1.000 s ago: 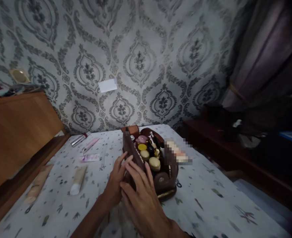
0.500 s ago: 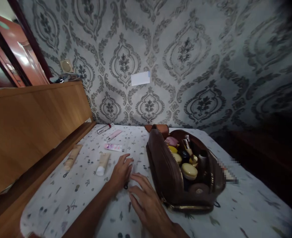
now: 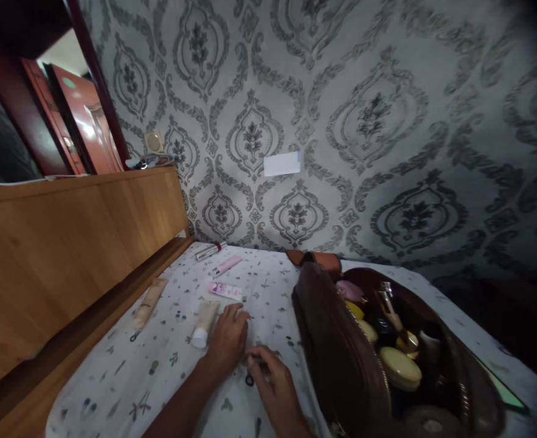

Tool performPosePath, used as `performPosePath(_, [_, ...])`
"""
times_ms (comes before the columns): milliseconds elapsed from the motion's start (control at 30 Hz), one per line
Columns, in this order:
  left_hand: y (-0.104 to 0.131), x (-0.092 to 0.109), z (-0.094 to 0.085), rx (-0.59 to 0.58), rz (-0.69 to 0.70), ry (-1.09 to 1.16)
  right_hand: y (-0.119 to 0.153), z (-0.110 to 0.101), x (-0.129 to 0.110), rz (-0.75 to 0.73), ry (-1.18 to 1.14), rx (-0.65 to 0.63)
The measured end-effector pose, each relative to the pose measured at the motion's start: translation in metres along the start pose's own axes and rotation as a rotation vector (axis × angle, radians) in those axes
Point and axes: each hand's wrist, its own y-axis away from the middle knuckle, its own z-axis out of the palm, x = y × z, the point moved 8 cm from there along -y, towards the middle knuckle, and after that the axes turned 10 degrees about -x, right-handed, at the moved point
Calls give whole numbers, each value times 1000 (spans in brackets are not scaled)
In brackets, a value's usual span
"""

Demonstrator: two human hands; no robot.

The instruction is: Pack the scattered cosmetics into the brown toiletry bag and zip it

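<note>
My left hand [image 3: 230, 334] rests on the patterned white sheet [image 3: 159, 377], just right of a beige tube with a white cap [image 3: 205, 323]. Its fingers are bent together, and what they hold, if anything, is hidden. Close beside it, my right hand [image 3: 273, 384] has thumb and index finger closing around something I cannot make out, with a small black loop [image 3: 250, 378] showing below. A pink and white tube [image 3: 225, 290], a pink tube [image 3: 227, 266] and a silver tube [image 3: 210, 251] lie farther back. Another beige tube [image 3: 149, 305] lies at the left.
An open brown bag [image 3: 341, 347] stands at the right, holding a round cream case [image 3: 400, 368] and several cosmetics. An orange-brown case [image 3: 323, 261] lies behind it. A wooden board [image 3: 90, 225] borders the left side; a patterned wall [image 3: 332, 201] rises behind.
The view has shifted, and the bag appears larger and farther right. My right hand's fingers have drawn together, and its thumb and index finger now sit near the black loop.
</note>
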Motion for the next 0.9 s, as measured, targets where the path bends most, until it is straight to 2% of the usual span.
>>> performPosePath(267, [-1, -2, -11, -25, -65, 7, 0, -6, -8, 22, -2, 37])
performPosePath(400, [-5, -12, -20, 16, -87, 63, 0, -7, -7, 40, -2, 37])
performPosePath(467, [-9, -21, -25, 1, -117, 29, 1, -7, -9, 42, -5, 37])
performPosePath(667, [-34, -66, -43, -77, -196, -89, 2, -9, -11, 22, -5, 67])
performPosePath(833, [-71, -122, -49, -131, -289, -154, 2, -7, -4, -24, -10, 19])
performPosePath(900, [-88, -146, -48, -159, -345, -182, 3, -7, -4, -43, -12, 47])
